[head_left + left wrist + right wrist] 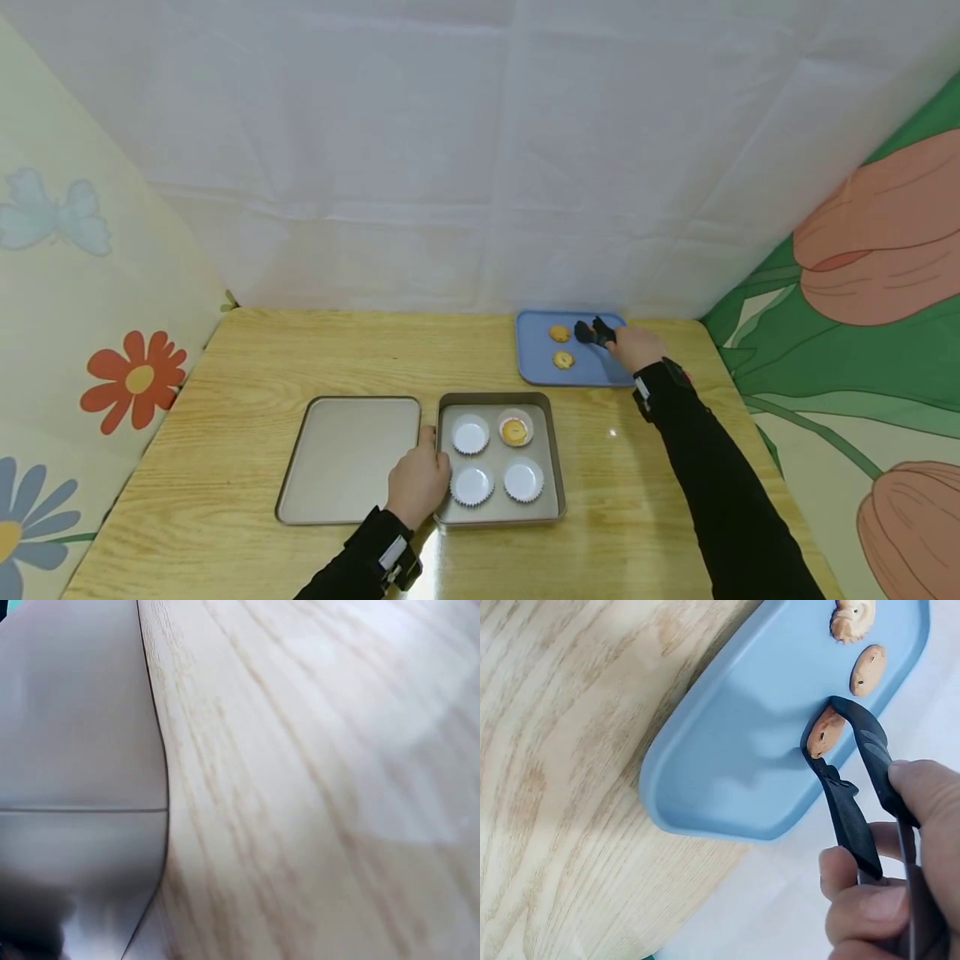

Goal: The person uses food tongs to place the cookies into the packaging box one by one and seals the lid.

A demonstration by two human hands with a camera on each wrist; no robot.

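In my right hand (pixel 637 348) is a pair of black tongs (pixel 864 746). The tong tips lie on both sides of a brown cookie (pixel 826 733) over the blue tray (pixel 697 761). Two other cookies lie on that tray, one round cookie (pixel 563 360) nearer me and one farther cookie (pixel 559 333). My left hand (pixel 418 482) grips the left wall of a square metal baking pan (pixel 557 467). Inside the pan stand several white paper cups, among them an unfilled cup (pixel 523 481); the back right one holds a yellow cookie (pixel 514 432).
A flat metal tray (pixel 348 458) lies left of the pan, beside my left hand. The blue tray is at the back right of the wooden table (pixel 247 367), near the white cloth backdrop (pixel 360 167). Flower-printed panels flank both sides.
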